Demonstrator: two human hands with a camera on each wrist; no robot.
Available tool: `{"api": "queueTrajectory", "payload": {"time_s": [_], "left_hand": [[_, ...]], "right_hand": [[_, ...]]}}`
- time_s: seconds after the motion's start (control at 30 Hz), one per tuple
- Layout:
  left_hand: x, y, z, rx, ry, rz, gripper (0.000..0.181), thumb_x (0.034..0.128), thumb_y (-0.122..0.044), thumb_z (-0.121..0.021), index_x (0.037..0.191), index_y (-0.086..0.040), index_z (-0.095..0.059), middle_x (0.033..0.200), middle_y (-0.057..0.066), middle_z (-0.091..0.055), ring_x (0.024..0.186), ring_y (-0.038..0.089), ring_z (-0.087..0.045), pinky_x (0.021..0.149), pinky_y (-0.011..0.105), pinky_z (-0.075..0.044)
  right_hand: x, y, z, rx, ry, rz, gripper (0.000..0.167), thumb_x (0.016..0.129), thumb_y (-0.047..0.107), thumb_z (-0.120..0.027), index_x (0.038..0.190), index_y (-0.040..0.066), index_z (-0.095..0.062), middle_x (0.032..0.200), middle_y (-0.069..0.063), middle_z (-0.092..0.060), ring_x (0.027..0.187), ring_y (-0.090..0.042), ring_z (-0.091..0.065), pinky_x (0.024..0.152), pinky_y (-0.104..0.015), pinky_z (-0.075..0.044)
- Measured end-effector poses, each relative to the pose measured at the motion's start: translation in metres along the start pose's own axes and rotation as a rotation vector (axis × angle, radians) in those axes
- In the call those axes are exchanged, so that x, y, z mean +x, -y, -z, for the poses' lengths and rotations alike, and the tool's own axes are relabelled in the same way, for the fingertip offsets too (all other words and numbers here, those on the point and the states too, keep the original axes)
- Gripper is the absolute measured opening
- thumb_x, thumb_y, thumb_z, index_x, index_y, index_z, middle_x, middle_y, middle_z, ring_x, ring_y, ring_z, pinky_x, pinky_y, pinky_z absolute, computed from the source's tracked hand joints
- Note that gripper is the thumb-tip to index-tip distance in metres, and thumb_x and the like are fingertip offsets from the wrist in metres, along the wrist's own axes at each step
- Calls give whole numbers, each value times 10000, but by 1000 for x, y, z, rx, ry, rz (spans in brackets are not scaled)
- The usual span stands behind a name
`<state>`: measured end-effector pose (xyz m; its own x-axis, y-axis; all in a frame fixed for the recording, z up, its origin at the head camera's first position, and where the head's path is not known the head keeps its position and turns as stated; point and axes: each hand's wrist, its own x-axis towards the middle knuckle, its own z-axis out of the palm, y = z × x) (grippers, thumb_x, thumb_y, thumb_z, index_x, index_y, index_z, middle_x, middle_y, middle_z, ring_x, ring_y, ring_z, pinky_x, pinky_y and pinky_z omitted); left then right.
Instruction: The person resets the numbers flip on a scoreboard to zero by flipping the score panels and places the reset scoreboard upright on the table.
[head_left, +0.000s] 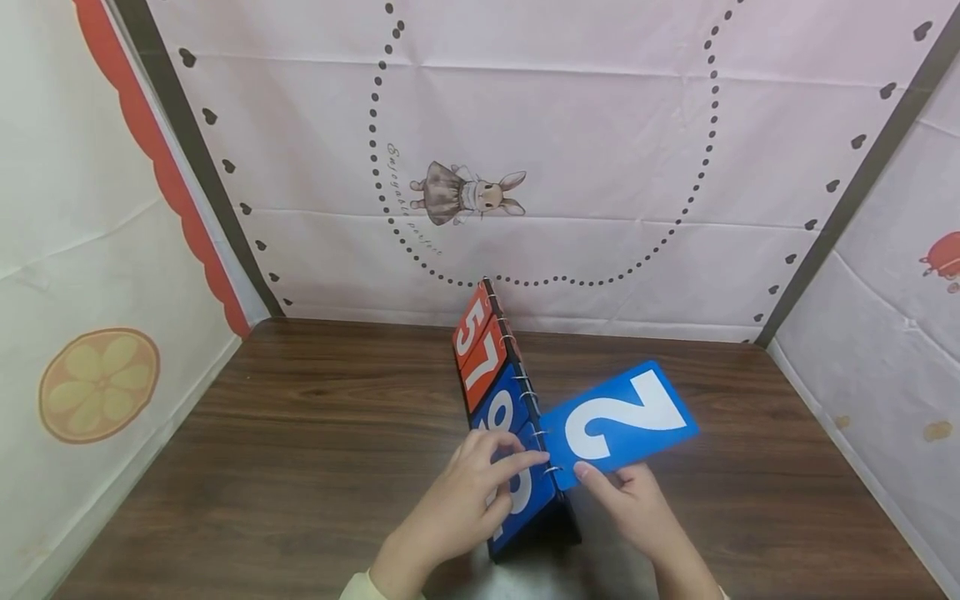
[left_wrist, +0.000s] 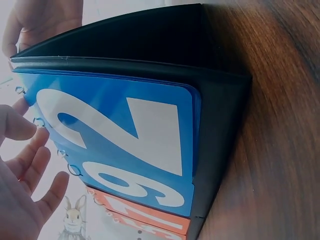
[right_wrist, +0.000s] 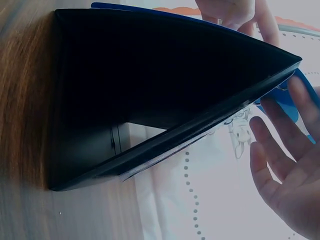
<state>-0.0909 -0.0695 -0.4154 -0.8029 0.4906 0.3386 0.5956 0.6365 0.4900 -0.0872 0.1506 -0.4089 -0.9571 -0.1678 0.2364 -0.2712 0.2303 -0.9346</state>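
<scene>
A flip scoreboard (head_left: 536,533) with ringed number cards stands tent-like on the table. My right hand (head_left: 637,508) pinches a blue card (head_left: 618,425) marked 2 near its ringed end, thumb on top; in the right wrist view that hand (right_wrist: 287,170) has the blue card (right_wrist: 287,102) by its thumb. With its index finger reaching to the rings, my left hand (head_left: 465,500) is over the blue cards on the other side. The left wrist view has this hand (left_wrist: 25,170) beside the rings, fingers loosely bent, and a blue 2 card (left_wrist: 115,120) lying on the black board (left_wrist: 220,125).
Red cards (head_left: 480,350) marked 5 and 7 hang on the board's far part. Under it is a brown wooden table (head_left: 337,417). A pale printed cloth (head_left: 600,167) with a rabbit picture rises behind, and more printed cloth (head_left: 97,275) stands at both sides.
</scene>
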Motion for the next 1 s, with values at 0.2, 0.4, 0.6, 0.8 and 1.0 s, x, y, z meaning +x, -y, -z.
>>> {"api": "queueTrajectory", "payload": {"time_s": [0.2, 0.4, 0.6, 0.8, 1.0], "left_hand": [[0, 0, 0, 7, -5, 3, 490, 876, -157, -586, 1288, -408, -501, 1189, -82, -464, 1074, 102, -383, 886, 359, -436], [0, 0, -1, 14, -9, -2, 477, 876, -156, -580, 1283, -396, -513, 1199, -78, -465, 1082, 105, -382, 891, 360, -434], [1, 0, -2, 23, -12, -13, 473, 877, -153, -573, 1283, -389, -515, 1206, -71, -466, 1078, 104, -385, 886, 352, -439], [1, 0, -2, 9, -9, -9, 465, 881, -152, -559, 1283, -383, -515, 1219, -67, -464, 1078, 107, -386, 889, 357, -440], [-1, 0, -2, -25, -6, 1, 440, 883, -137, -547, 1265, -355, -539, 1230, -65, -458, 1096, 120, -385, 890, 375, -438]], "right_hand": [[1, 1, -2, 2, 4, -7, 452, 916, 117, -570, 1334, 20, -427, 1317, -159, -500, 1148, -333, -478, 945, -585, -329], [2, 0, -1, -1, 24, 33, 393, 938, 105, -527, 1316, 27, -454, 1295, -131, -528, 1125, -303, -497, 947, -587, -332], [3, -2, 0, -33, 57, 121, 416, 929, 66, -511, 1335, 31, -430, 1329, -147, -493, 1195, -352, -456, 934, -633, -306], [4, -3, 0, -31, 107, 179, 426, 914, 32, -518, 1333, 52, -445, 1315, -133, -508, 1196, -300, -462, 916, -664, -309], [4, -5, -1, -43, 146, 253, 373, 902, 4, -530, 1263, 99, -512, 1203, -29, -578, 1030, -140, -528, 904, -436, -394]]}}
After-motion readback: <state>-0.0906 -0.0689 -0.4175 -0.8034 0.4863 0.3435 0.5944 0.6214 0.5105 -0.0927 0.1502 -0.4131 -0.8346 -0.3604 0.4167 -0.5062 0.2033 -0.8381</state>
